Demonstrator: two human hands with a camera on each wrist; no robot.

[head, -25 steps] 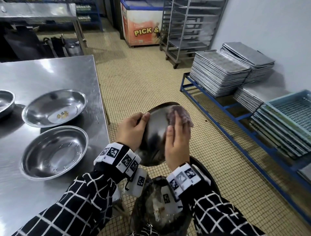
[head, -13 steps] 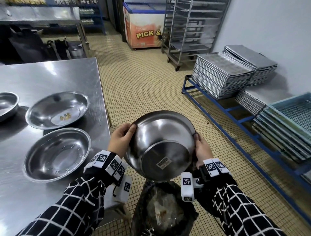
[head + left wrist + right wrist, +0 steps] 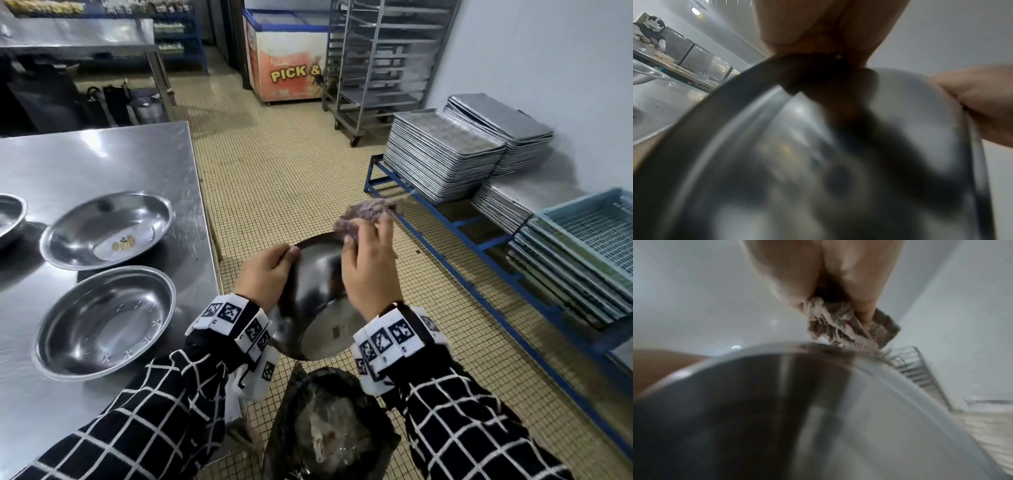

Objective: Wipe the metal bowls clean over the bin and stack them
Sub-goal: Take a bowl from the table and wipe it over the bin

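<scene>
A steel table fills the left of the frame. At upper centre stands a chest freezer lettered "PICK &", with a wheeled rack just to its right. On the right, stacked baking trays sit on a blue frame by the wall, with blue crates at the right edge. The floor is small yellowish tiles.

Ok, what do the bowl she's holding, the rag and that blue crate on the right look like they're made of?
Held bowl: looks like stainless steel, polished, since it mirrors light and the hands. Rag: woven cloth, worn, with frayed loose threads at its edge; greyish purple. Blue crate: probably moulded plastic, matte, with an open mesh grid of small holes; the exact material cannot be confirmed from here.
</scene>
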